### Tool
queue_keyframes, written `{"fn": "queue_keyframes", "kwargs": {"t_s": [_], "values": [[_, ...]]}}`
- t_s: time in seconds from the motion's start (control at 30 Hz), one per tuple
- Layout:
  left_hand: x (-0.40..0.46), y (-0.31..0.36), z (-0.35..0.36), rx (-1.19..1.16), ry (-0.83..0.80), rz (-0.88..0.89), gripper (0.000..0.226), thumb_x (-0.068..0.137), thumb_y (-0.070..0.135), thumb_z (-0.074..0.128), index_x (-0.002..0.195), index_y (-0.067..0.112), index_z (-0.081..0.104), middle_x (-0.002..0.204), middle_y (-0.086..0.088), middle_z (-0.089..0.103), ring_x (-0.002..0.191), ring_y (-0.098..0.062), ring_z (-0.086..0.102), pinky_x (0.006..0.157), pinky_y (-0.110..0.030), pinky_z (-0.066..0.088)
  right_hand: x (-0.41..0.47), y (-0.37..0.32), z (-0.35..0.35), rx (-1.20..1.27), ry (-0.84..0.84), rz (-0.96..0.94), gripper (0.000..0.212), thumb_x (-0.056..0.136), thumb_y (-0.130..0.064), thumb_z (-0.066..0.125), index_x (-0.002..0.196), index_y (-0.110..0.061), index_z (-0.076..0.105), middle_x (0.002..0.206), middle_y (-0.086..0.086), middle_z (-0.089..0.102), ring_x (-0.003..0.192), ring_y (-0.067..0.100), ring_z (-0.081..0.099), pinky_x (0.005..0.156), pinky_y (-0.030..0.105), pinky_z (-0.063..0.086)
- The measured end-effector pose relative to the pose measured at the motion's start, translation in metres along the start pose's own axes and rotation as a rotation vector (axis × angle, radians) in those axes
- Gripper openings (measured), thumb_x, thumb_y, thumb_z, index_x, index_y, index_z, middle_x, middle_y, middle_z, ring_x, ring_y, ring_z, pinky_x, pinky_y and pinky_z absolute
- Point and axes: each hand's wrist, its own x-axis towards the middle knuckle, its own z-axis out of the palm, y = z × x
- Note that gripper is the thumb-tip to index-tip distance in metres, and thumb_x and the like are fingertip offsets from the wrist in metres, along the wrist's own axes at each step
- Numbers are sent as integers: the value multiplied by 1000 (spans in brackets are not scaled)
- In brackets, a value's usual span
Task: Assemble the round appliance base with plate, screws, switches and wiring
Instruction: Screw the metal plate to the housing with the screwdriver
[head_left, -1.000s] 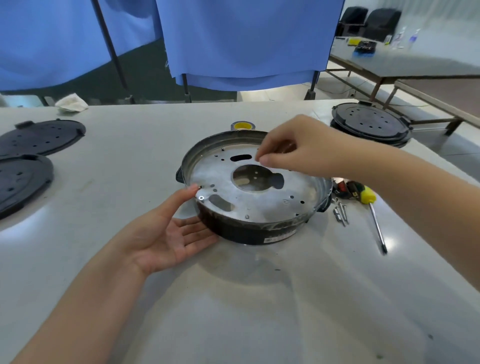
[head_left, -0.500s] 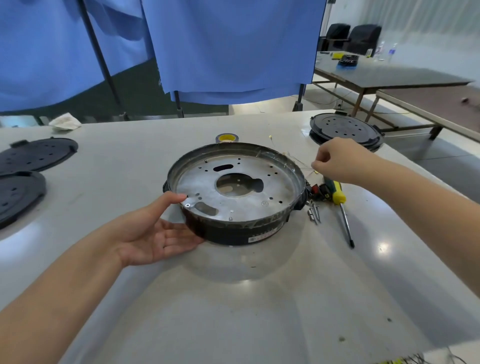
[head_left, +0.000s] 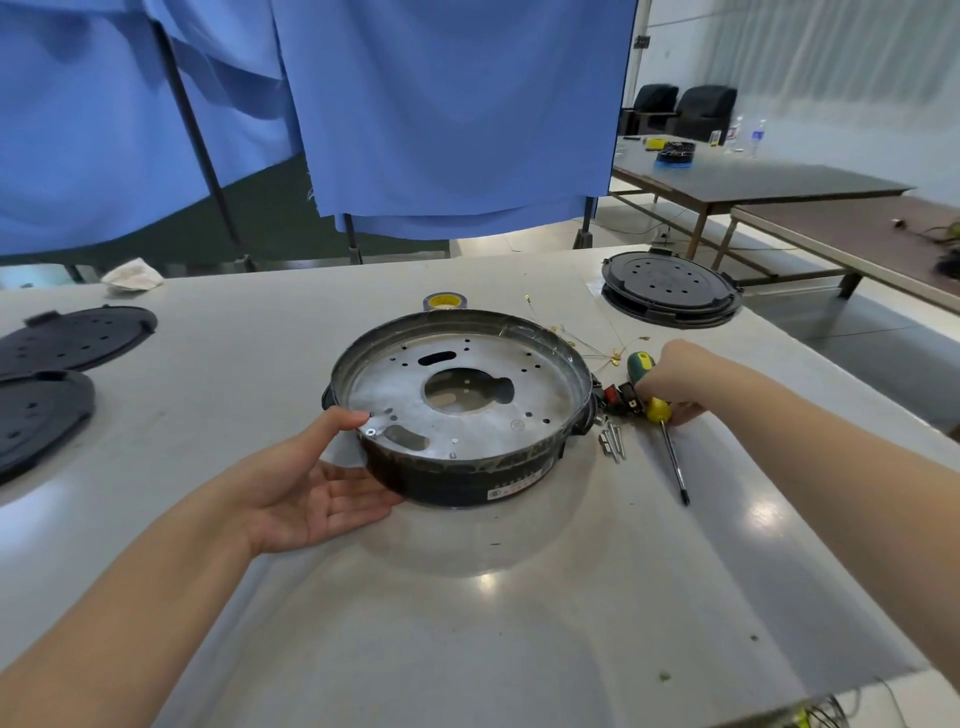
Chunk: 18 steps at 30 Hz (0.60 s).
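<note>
Glossy grey bench, blue drapes behind.
Left hand, fingers spread, is bracing the round black base holding a perforated metal plate; right hand is curling around the screwdriver.

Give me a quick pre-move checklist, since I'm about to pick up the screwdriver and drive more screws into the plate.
1. Base steadied: ok. The left hand touches the round base at its near-left wall, thumb on the rim.
2. Metal plate seated inside the base: ok, it looks flat.
3. Screwdriver within reach: ok. The right hand is on its green-and-yellow handle.
4. Firm grip on the screwdriver: cannot tell, the fingers are hidden.
5. Loose screws available: ok, lying beside the base.
6. Every plate hole filled: not ok; one screw shows near the left thumb, many holes are open.
</note>
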Motion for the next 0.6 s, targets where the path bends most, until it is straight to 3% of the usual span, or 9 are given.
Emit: {"fn": "queue_keyframes", "kwargs": {"t_s": [0.13, 0.2, 0.33, 0.43, 0.53, 0.6], "values": [[0, 0, 1, 14, 8, 8, 77, 66, 35, 77, 123, -12, 54, 117, -28, 66, 99, -37, 70, 72, -45, 61, 2, 0, -12, 33, 33, -28, 14, 85, -11, 58, 85, 1, 51, 72, 20, 60, 54, 29, 64, 48, 31, 56], [1, 0, 0, 18, 2, 7, 76, 68, 36, 76, 123, -11, 54, 117, -28, 66, 100, -37, 70, 72, -45, 61, 2, -3, -25, 114, 42, -64, 15, 86, -12, 61, 90, 0, 53, 74, 19, 64, 59, 28, 67, 51, 33, 58], [1, 3, -4, 44, -26, -15, 77, 72, 37, 74, 127, -12, 51, 118, -28, 66, 103, -37, 69, 73, -44, 61, -14, -23, -52, 446, -5, -159, 18, 86, -6, 63, 101, -3, 53, 81, 17, 66, 57, 21, 69, 41, 26, 53], [0, 6, -5, 85, -41, -26, 82, 67, 39, 79, 126, -13, 52, 118, -28, 66, 103, -36, 69, 74, -42, 61, -37, -48, -64, 680, -54, -290, 16, 87, -3, 60, 100, -6, 52, 89, 17, 66, 57, 18, 71, 45, 24, 53], [0, 7, -4, 118, -48, -28, 95, 51, 39, 85, 124, -12, 53, 118, -27, 66, 105, -34, 69, 77, -42, 61, -60, -76, -57, 869, -137, -455, 37, 88, 0, 58, 123, -6, 49, 95, 16, 67, 68, 20, 73, 53, 25, 56], [1, 6, -4, 140, -51, -18, 97, 48, 41, 84, 123, -12, 54, 116, -26, 67, 104, -33, 69, 79, -40, 61, -72, -94, -45, 978, -162, -535, 55, 88, 1, 58, 136, -16, 40, 90, 15, 69, 72, 24, 73, 56, 28, 57]]}}
